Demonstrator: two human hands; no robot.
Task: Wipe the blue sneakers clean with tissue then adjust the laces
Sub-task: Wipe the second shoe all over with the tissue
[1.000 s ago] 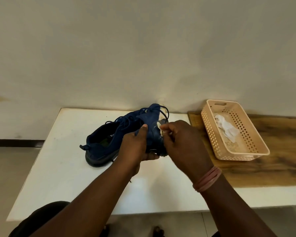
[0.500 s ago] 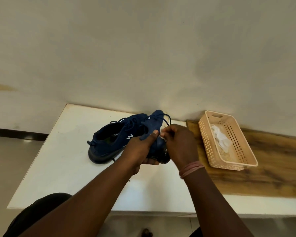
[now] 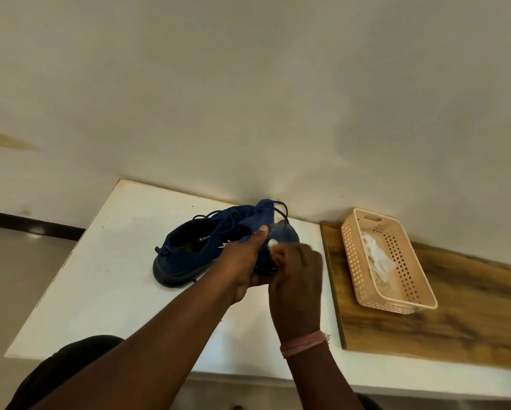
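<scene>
Two blue sneakers (image 3: 195, 250) sit together at the back of the white counter (image 3: 106, 279), the nearer one lifted and gripped by the left hand (image 3: 242, 261), thumb on its upper. Since a second ago the right hand (image 3: 295, 264) has slid from the toe's top down toward the sole edge, its fingers (image 3: 281, 255) pinching a small wad of tissue (image 3: 272, 243), probably pressed to the shoe. Wiping is mid-course; laces (image 3: 233, 220) remain loose. More tissue lies in the peach basket (image 3: 420, 294).
</scene>
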